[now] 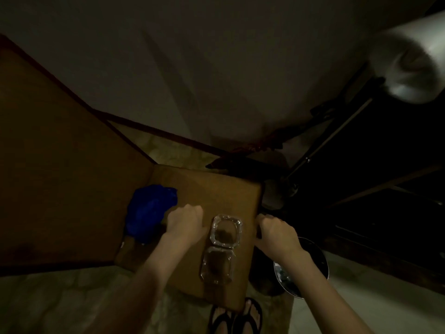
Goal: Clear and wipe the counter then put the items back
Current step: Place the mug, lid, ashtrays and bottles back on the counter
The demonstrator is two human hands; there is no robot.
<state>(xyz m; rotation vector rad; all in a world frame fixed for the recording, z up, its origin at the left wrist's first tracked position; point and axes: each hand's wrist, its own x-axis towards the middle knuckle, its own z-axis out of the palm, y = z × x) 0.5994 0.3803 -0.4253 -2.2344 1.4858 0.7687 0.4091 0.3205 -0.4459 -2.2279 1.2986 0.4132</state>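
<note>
two glass ashtrays sit mid-counter. l to r: blue cloth point(150, 210), soft n light, bunch it anywhere; your left hand point(186, 221) curled beside it, grip unclear; near ashtray point(218, 265) touching far ashtray point(225, 231), heavy, slick, chippable, so take by rims; right hand point(277, 231) grips counter point(216, 189) edge.

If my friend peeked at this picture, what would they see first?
Probably the bright blue cloth, bunched on the left of the small brown table. Next, two clear glass dishes, touching end to end in the middle between the two hands: the left hand curled on the tabletop beside the cloth, the right hand at the table's right edge. A pale blurry roll shines at top right.
</note>
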